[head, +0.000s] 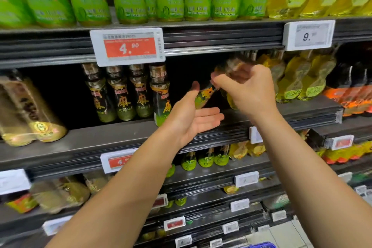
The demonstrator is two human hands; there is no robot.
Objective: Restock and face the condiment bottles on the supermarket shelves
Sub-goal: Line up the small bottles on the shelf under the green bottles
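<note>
- Dark-capped bottle is tilting above the middle shelf, its neck end wrapped in the right hand, whose fingers are curling round it.
- Left hand is lying open, palm up, just beneath the bottle's lower end.
- Matching bottles are standing upright just left of the hands.

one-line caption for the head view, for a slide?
Right hand grips a tilted bottle above the shelf; open left hand waits below.
</note>
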